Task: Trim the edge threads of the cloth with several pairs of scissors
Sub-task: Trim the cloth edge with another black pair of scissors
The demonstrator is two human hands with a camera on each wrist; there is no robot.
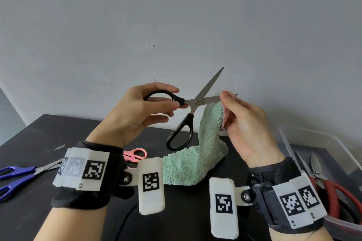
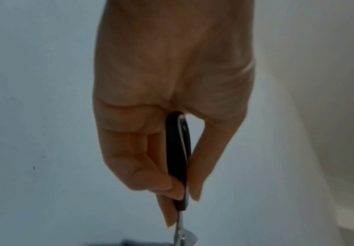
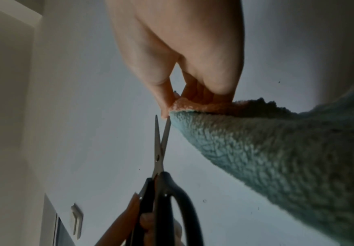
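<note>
My left hand [image 1: 156,101] grips the upper black loop of the black-handled scissors [image 1: 191,101], whose blades stand spread wide; the lower loop hangs free. In the left wrist view the fingers [image 2: 150,174] pinch that black handle [image 2: 177,158]. My right hand [image 1: 235,109] pinches the raised corner of the green terry cloth [image 1: 195,160], pink on its back. One blade lies against the cloth's top edge by my right fingertips. The cloth's lower part rests on the black table [image 1: 39,137]. From the right wrist, the scissors [image 3: 161,149] point at the pinched cloth [image 3: 277,158] corner.
Blue-handled scissors [image 1: 17,176] lie at the table's left edge. Pink-handled scissors [image 1: 136,153] lie behind my left wrist. A clear plastic bin [image 1: 321,143] at the right holds red-handled scissors [image 1: 333,191]. A grey wall stands behind the table.
</note>
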